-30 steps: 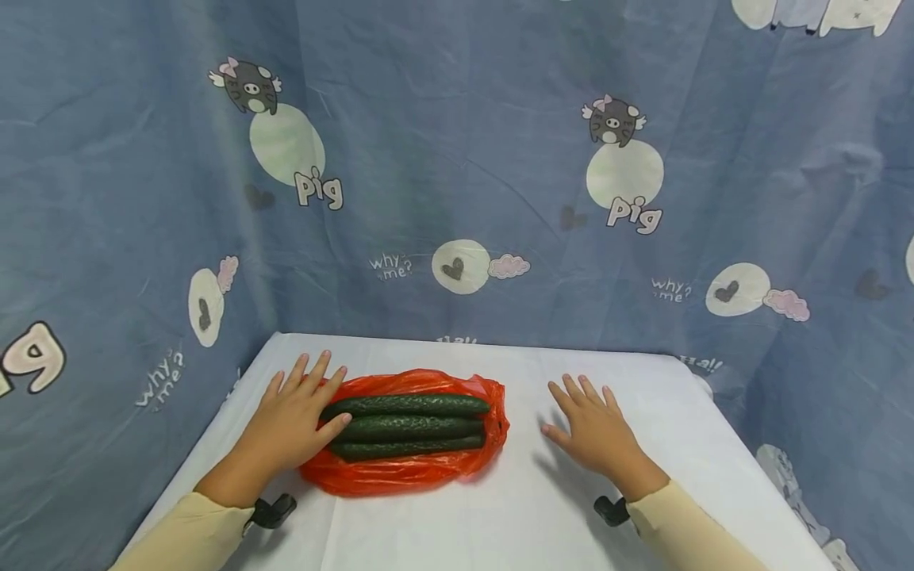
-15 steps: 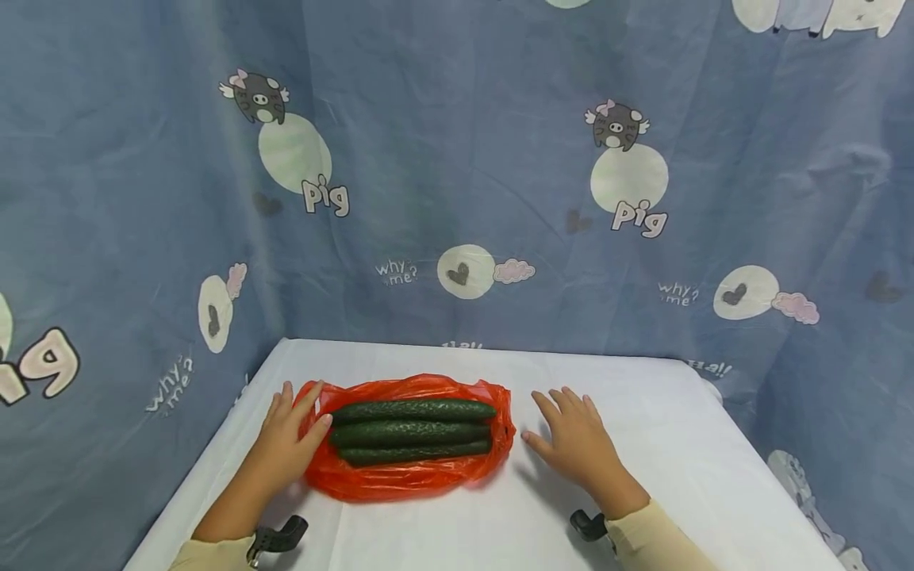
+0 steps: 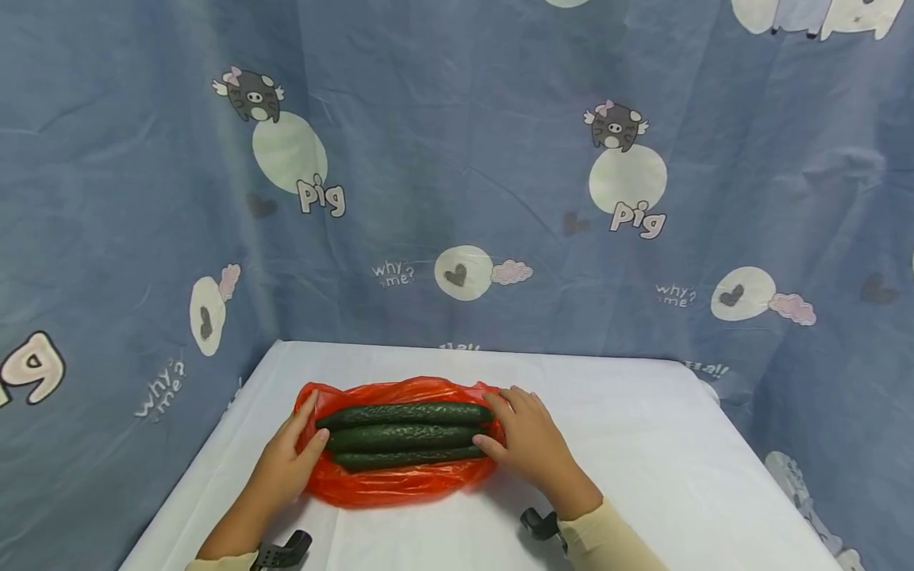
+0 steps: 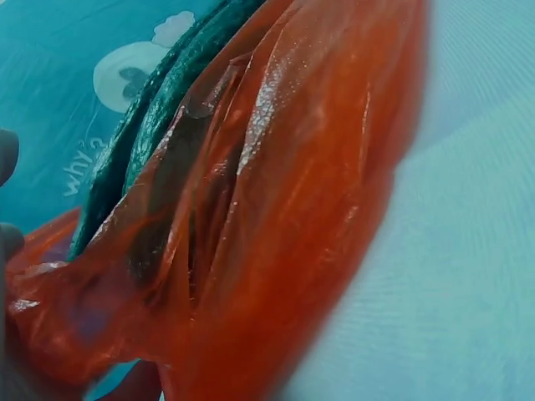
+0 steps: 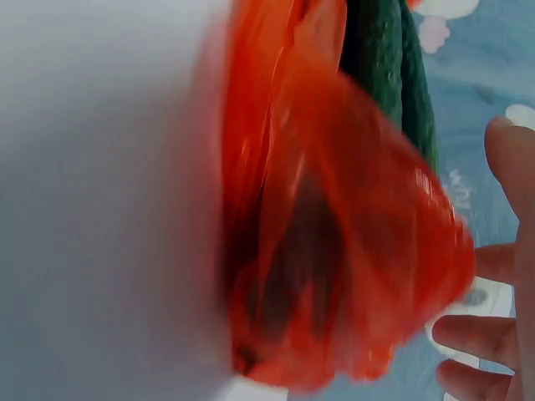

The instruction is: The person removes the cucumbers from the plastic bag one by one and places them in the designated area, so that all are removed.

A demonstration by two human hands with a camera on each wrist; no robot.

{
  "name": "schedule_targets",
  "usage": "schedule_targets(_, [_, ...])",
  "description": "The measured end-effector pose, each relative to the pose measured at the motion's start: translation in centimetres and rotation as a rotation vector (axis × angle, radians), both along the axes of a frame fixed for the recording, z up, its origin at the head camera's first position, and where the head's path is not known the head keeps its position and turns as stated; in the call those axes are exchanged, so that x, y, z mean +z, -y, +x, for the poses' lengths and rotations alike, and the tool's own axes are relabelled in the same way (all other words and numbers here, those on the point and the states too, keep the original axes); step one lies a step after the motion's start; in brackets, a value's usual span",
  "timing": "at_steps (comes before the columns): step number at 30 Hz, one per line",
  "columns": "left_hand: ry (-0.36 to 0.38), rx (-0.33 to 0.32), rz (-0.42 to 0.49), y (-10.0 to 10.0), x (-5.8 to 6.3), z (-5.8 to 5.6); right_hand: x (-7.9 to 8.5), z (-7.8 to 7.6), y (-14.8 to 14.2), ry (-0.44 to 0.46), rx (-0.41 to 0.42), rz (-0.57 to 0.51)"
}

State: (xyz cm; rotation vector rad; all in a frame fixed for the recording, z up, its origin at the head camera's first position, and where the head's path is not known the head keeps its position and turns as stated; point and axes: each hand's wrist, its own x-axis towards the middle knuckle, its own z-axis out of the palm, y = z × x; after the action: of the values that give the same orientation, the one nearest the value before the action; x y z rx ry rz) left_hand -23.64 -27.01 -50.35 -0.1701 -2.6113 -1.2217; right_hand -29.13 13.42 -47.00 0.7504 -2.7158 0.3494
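"What's biggest?"
"The blue cloth (image 3: 400, 159) behind, printed with pigs; then the white tabletop (image 3: 678, 444)."
"And on it?"
"A red plastic bag (image 3: 400, 493), with 3 cucumbers (image 3: 400, 437) lying side by side in its mouth."
"The hands?"
"Left hand (image 3: 284, 464) at the bag's left end, right hand (image 3: 531, 440) at its right; on both, thumb and forefinger stand wide apart. How firmly they touch, I can't tell."

Blue pig-print cloth (image 3: 457, 174) hangs behind and beside a white table (image 3: 664, 468).
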Motion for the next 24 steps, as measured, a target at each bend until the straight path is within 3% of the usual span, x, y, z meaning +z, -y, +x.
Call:
schedule_targets(9, [-0.009,0.021,0.013,0.0,-1.1,-0.1,-0.5,0.1,4.3,-0.003,0.067,-0.003])
schedule_targets(17, [-0.006,0.014,-0.008,0.2,-1.5,-0.4,-0.3,0.1,6.9,-0.034,0.035,0.031])
schedule_targets(24, [0.004,0.023,-0.018,0.3,-1.4,-0.4,0.1,0.3,9.0,0.021,0.015,0.072])
